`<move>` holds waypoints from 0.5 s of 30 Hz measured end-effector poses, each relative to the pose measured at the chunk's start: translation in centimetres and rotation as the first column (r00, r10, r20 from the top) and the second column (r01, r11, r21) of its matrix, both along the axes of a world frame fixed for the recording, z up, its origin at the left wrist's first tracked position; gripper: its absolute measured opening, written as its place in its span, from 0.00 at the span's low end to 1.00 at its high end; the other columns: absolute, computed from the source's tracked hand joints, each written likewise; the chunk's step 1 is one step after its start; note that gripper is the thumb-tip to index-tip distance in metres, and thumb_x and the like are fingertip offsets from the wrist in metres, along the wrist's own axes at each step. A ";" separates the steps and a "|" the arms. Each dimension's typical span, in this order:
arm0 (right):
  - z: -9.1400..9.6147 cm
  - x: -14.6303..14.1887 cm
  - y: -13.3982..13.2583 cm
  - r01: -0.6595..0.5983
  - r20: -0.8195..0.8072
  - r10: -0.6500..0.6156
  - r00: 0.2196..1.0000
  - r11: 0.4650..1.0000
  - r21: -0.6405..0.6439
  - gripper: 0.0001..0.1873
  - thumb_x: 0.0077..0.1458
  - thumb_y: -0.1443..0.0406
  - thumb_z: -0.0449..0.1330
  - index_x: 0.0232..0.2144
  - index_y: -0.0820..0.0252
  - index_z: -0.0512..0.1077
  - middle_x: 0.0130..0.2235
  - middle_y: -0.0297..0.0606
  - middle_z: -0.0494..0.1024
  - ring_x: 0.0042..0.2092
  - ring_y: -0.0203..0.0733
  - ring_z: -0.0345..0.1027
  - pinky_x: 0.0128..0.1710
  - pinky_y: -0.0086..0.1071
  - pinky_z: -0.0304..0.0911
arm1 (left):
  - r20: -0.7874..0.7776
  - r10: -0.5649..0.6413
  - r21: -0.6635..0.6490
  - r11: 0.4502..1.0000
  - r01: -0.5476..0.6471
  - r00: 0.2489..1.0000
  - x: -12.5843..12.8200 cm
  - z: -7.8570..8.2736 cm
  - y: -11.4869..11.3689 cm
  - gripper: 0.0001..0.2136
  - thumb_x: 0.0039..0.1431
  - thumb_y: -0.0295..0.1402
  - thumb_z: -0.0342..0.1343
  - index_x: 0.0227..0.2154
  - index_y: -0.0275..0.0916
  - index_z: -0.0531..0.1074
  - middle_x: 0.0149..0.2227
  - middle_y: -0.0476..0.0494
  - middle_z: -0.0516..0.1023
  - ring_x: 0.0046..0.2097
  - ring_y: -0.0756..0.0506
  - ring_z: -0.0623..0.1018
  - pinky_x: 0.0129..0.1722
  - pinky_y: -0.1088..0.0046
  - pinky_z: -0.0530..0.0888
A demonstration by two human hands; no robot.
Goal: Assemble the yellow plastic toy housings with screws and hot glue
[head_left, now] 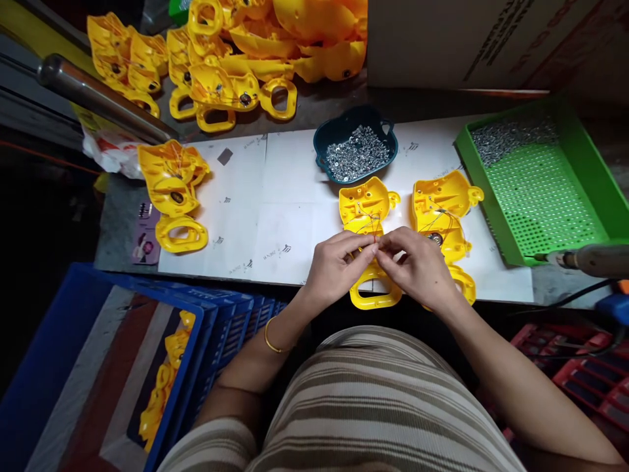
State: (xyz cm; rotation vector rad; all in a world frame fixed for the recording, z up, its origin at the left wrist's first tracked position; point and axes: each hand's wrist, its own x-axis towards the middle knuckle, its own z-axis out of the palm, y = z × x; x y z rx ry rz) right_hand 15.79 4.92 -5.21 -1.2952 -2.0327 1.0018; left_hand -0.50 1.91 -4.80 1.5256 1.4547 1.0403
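Note:
My left hand (338, 267) and my right hand (417, 265) meet over a yellow plastic shell (366, 206) lying open on the white sheet (275, 216). Both hands pinch, fingertips touching, at thin red wires coming from that shell. The shell's handle loop (373, 298) shows below my hands at the table's near edge. A second yellow shell (442, 203) lies just right of it, partly under my right hand. A dark teal bowl (324, 141) of small silver screws stands behind the two shells.
A green perforated tray (540, 196) with screws sits at the right, a powered screwdriver (590, 260) in front of it. More yellow shells (171, 183) lie left and in a pile (236, 65) at the back. Blue crate (196, 341) lower left, cardboard box (491, 39) behind.

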 end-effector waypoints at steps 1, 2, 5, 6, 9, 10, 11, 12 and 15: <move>0.1 0.2 0.3 -0.018 0.002 0.018 1.000 1.000 -0.022 0.05 0.53 0.65 0.58 0.31 0.60 0.74 0.30 0.36 0.76 0.31 0.38 0.70 0.32 0.31 0.64 | -0.052 -0.015 0.032 0.999 0.017 0.999 -0.1 0.1 -0.1 0.09 0.59 0.33 0.58 0.40 0.38 0.79 0.39 0.42 0.81 0.36 0.50 0.79 0.34 0.76 0.75; 0.2 0.3 0.6 -0.024 -0.016 0.023 1.000 0.998 -0.058 0.06 0.53 0.65 0.58 0.32 0.60 0.74 0.30 0.36 0.77 0.30 0.38 0.71 0.32 0.31 0.64 | -0.101 -0.004 0.063 0.998 0.010 0.995 -0.2 0.1 -0.3 0.09 0.60 0.33 0.58 0.41 0.38 0.79 0.39 0.42 0.81 0.35 0.50 0.78 0.32 0.77 0.74; 0.2 0.7 1.0 -0.010 -0.110 -0.013 0.994 0.978 -0.206 0.07 0.53 0.63 0.59 0.33 0.60 0.75 0.32 0.36 0.80 0.30 0.38 0.73 0.31 0.30 0.66 | -0.231 0.162 0.185 0.975 -0.120 0.959 -1.1 -0.1 -1.2 0.08 0.62 0.33 0.56 0.41 0.38 0.77 0.37 0.44 0.80 0.34 0.50 0.76 0.33 0.76 0.73; 0.2 0.9 1.1 -0.013 -0.131 -0.021 0.991 0.966 -0.260 0.08 0.53 0.62 0.59 0.33 0.60 0.75 0.32 0.36 0.80 0.30 0.38 0.74 0.31 0.30 0.66 | -0.277 0.226 0.227 0.960 -0.165 0.934 -1.5 -0.3 -1.7 0.07 0.63 0.33 0.55 0.39 0.38 0.77 0.36 0.45 0.80 0.36 0.49 0.76 0.35 0.74 0.73; 0.0 1.1 0.9 -0.054 -0.111 0.016 0.994 0.935 -0.351 0.08 0.53 0.62 0.60 0.33 0.60 0.76 0.30 0.35 0.81 0.29 0.38 0.74 0.30 0.29 0.66 | -0.442 0.273 0.236 0.955 -0.183 0.855 -2.1 -1.3 -3.6 0.06 0.59 0.35 0.59 0.33 0.39 0.75 0.33 0.45 0.78 0.39 0.45 0.74 0.43 0.65 0.70; 0.0 1.1 0.7 -0.067 -0.076 0.044 0.996 0.939 -0.339 0.08 0.53 0.62 0.60 0.32 0.59 0.76 0.30 0.35 0.81 0.29 0.37 0.73 0.30 0.29 0.65 | -0.494 0.246 0.204 0.965 -0.165 0.834 -2.1 -1.7 -4.2 0.07 0.57 0.38 0.61 0.32 0.39 0.75 0.35 0.44 0.78 0.41 0.43 0.73 0.45 0.63 0.69; -0.1 1.1 0.6 -0.081 -0.036 0.073 0.997 0.949 -0.304 0.07 0.54 0.63 0.59 0.32 0.59 0.76 0.31 0.35 0.81 0.30 0.37 0.73 0.31 0.30 0.65 | -0.535 0.213 0.168 0.975 -0.144 0.818 -2.0 -2.0 -4.8 0.10 0.53 0.40 0.64 0.31 0.39 0.75 0.37 0.42 0.78 0.44 0.41 0.72 0.47 0.60 0.67; -0.2 1.0 0.4 -0.096 0.006 0.101 0.995 0.962 -0.254 0.07 0.54 0.64 0.59 0.32 0.59 0.76 0.32 0.36 0.80 0.31 0.37 0.73 0.33 0.30 0.64 | -0.562 0.180 0.137 0.983 -0.125 0.807 -1.7 -2.3 -5.3 0.12 0.50 0.42 0.66 0.32 0.39 0.76 0.41 0.41 0.77 0.47 0.39 0.72 0.49 0.57 0.65; -0.4 0.6 0.1 -0.138 0.108 0.150 0.983 0.984 -0.115 0.07 0.56 0.65 0.58 0.33 0.60 0.76 0.35 0.38 0.78 0.32 0.36 0.70 0.34 0.30 0.62 | -0.598 0.116 0.089 0.993 -0.078 0.793 -0.8 -2.9 -6.1 0.17 0.45 0.46 0.69 0.33 0.40 0.77 0.47 0.38 0.76 0.52 0.35 0.69 0.54 0.51 0.60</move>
